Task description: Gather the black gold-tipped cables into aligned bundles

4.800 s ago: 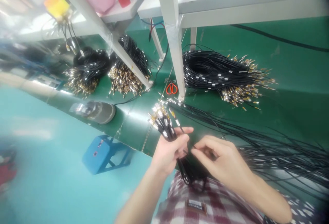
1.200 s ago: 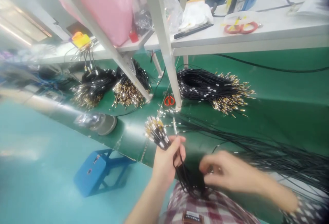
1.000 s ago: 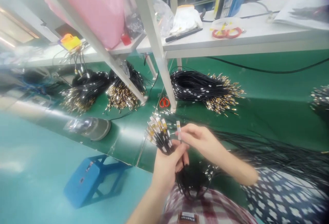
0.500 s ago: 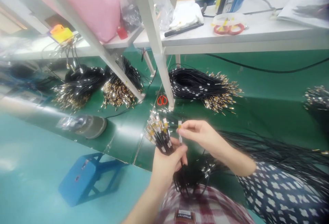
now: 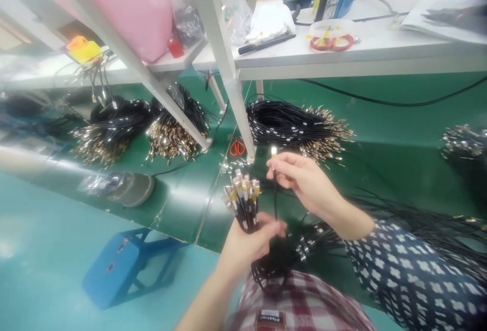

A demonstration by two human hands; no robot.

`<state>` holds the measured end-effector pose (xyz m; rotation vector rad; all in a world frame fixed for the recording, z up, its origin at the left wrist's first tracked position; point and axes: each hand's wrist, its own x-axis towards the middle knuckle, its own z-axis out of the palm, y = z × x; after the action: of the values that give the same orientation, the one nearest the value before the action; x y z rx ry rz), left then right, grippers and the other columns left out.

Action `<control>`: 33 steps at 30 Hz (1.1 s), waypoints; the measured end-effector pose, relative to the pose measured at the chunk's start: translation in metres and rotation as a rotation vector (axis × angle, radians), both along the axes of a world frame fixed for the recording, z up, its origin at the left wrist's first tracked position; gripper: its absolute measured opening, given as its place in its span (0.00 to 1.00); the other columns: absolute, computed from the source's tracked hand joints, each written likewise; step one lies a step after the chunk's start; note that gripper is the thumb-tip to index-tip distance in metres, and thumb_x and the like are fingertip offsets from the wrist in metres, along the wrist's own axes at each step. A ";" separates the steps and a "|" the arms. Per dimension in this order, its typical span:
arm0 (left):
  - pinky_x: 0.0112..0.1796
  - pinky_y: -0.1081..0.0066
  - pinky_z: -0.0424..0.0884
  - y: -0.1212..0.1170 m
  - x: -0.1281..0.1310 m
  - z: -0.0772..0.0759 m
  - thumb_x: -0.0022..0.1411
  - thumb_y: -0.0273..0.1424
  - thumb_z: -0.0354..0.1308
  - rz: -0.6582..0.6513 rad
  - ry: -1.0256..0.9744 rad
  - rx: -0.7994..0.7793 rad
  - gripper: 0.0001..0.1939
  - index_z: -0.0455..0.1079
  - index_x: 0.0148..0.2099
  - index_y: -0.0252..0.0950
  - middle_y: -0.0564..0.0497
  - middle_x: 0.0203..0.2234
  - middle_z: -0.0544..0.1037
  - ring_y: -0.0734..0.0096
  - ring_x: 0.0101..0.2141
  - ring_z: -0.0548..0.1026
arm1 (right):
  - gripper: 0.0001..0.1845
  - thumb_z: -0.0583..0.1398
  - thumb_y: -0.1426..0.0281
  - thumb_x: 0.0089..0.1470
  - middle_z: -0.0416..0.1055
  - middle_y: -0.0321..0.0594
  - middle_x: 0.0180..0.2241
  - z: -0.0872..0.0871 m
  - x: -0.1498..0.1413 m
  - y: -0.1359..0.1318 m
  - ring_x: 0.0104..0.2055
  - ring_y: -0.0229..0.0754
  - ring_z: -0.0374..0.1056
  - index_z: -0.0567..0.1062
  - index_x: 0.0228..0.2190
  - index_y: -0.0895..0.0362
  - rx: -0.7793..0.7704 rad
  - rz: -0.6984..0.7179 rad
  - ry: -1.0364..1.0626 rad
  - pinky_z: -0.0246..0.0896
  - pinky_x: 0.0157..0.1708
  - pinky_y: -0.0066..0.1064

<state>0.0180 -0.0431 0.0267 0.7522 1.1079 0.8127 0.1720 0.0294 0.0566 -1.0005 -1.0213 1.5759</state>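
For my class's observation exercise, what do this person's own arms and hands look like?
The left hand and right hand are bare, with nothing visibly worn on them. A dark sleeve patterned with white, flower-like shapes covers part of the right arm; the left forearm shows no sleeve.

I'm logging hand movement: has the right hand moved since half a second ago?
Yes: the right hand has moved up the picture and slightly right, judged against the orange-handled scissors lying below the bench.
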 end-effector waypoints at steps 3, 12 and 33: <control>0.16 0.76 0.45 0.003 -0.002 0.002 0.49 0.41 0.69 0.027 -0.073 0.043 0.23 0.75 0.43 0.30 0.45 0.25 0.78 0.89 0.11 0.52 | 0.12 0.66 0.62 0.46 0.72 0.33 0.21 0.004 0.003 0.002 0.19 0.27 0.56 0.75 0.24 0.59 0.049 0.204 -0.064 0.52 0.20 0.23; 0.17 0.76 0.48 0.011 -0.007 0.002 0.52 0.42 0.67 -0.079 -0.103 0.022 0.19 0.78 0.33 0.27 0.42 0.22 0.77 0.84 0.14 0.60 | 0.15 0.63 0.58 0.50 0.64 0.27 0.12 -0.011 -0.020 -0.005 0.12 0.31 0.58 0.71 0.25 0.57 0.013 0.508 -0.157 0.51 0.13 0.23; 0.19 0.76 0.47 0.032 -0.037 -0.033 0.58 0.34 0.64 0.371 -0.195 -0.045 0.18 0.71 0.49 0.32 0.66 0.09 0.52 0.84 0.12 0.46 | 0.17 0.59 0.55 0.55 0.74 0.34 0.20 -0.084 -0.022 0.001 0.19 0.31 0.57 0.70 0.29 0.56 -0.128 0.555 -0.270 0.51 0.21 0.25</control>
<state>-0.0187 -0.0112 -0.0064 0.4222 1.0993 1.1440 0.1496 0.0301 -0.0273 -1.0966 -1.4924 2.0091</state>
